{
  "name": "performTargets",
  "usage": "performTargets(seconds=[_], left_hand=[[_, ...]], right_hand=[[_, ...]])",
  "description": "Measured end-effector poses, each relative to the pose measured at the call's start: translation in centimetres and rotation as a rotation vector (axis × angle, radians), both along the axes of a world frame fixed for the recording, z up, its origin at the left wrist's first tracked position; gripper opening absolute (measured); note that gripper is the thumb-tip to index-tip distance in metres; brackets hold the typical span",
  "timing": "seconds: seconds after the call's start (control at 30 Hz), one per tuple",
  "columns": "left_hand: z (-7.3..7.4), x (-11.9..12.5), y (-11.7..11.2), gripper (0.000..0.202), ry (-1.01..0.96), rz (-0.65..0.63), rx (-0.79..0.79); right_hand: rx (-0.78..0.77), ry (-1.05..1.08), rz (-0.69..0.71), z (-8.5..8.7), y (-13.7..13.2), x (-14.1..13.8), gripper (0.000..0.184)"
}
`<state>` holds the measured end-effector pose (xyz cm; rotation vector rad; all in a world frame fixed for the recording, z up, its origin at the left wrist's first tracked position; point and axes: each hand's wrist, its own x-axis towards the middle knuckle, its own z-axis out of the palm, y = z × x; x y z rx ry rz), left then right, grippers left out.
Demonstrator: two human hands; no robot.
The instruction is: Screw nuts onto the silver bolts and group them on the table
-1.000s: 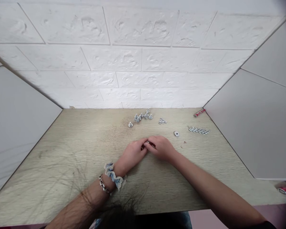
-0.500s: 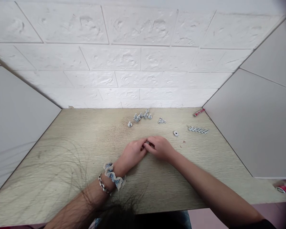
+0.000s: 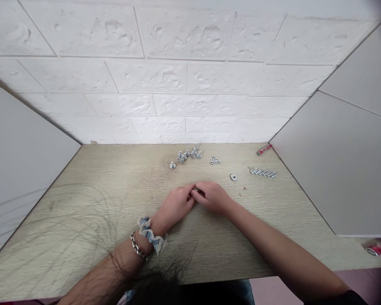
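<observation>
My left hand [image 3: 177, 203] and my right hand [image 3: 213, 198] meet at the fingertips over the middle of the table. Both are closed on a small metal fastener [image 3: 196, 190], mostly covered by the fingers, so its exact kind does not show. Beyond them stands a loose group of bolts with washers [image 3: 187, 153], heads down, and one more bolt with a washer [image 3: 172, 165] sits apart, nearer to me. A small cluster of nuts [image 3: 215, 160] lies to their right. One large flat washer [image 3: 234, 177] rests beyond my right hand, and several bolts [image 3: 263, 173] lie in a row farther right.
A white brick-pattern wall [image 3: 171, 76] closes off the back, with grey panels at left [image 3: 25, 169] and right [image 3: 336, 169]. One red cylinder [image 3: 264, 149] lies in the back right corner, another [image 3: 380, 247] at the right edge. Reddish crumbs speckle the wooden tabletop [image 3: 92, 190].
The whole view shifts very slightly. Both hands stay together in the same place, with the fastener still between the fingers.
</observation>
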<state>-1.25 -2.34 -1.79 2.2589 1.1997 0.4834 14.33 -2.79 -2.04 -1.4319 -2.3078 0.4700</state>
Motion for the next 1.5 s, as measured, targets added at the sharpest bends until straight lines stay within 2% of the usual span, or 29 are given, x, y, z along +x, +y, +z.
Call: performTargets(seconds=[0.3, 0.5, 0.6, 1.0, 1.23, 1.5], left_hand=[[-0.31, 0.02, 0.07, 0.033, -0.055, 0.005, -0.03], [-0.4, -0.03, 0.11, 0.035, -0.074, 0.013, -0.002], [-0.35, 0.0, 0.12, 0.033, -0.061, 0.046, 0.005], [0.27, 0.1, -0.07, 0.029, -0.065, 0.031, -0.002], [0.19, 0.03, 0.0, 0.03, -0.049, 0.025, 0.005], [-0.52, -0.02, 0.17, 0.044, -0.049, 0.091, 0.03]], right_hand=[[0.022, 0.006, 0.005, -0.23, 0.23, 0.08, 0.02], [0.048, -0.105, -0.035, -0.71, 0.35, 0.25, 0.039], [0.055, -0.1, -0.048, -0.65, 0.25, 0.23, 0.042], [0.055, -0.023, -0.091, -0.2, 0.44, 0.39, 0.036], [0.071, 0.016, 0.004, -0.21, 0.27, 0.35, 0.023], [0.048, 0.125, 0.069, 0.26, 0.05, 0.31, 0.011]])
